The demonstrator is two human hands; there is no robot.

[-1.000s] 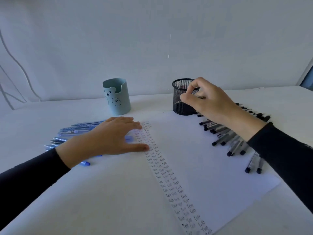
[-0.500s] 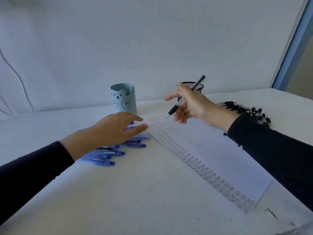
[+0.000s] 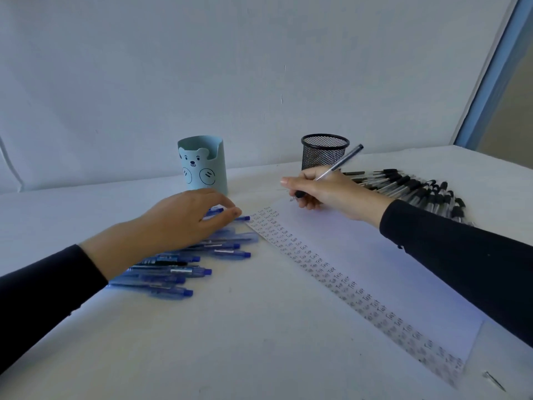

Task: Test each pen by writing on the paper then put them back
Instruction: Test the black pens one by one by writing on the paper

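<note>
My right hand (image 3: 331, 190) grips a black pen (image 3: 343, 161) in a writing hold, its tip down at the far end of the white paper (image 3: 375, 261). The paper carries a long column of small handwritten words along its left side. My left hand (image 3: 184, 223) hovers with relaxed fingers over a heap of several blue pens (image 3: 184, 267), holding nothing. A black mesh pen cup (image 3: 324, 151) stands behind my right hand. Beside it to the left stands a light blue cup with a bear face (image 3: 202, 166).
Several black pens (image 3: 418, 192) lie in a fanned row on the white table (image 3: 230, 342), to the right of my right hand. A small dark sliver (image 3: 494, 381) lies near the table's front right. A white wall rises behind the cups.
My right hand took a black pen from the mesh cup, swung it over and brought its tip down onto the paper. My left hand lifted off the paper and moved over the blue pens.
</note>
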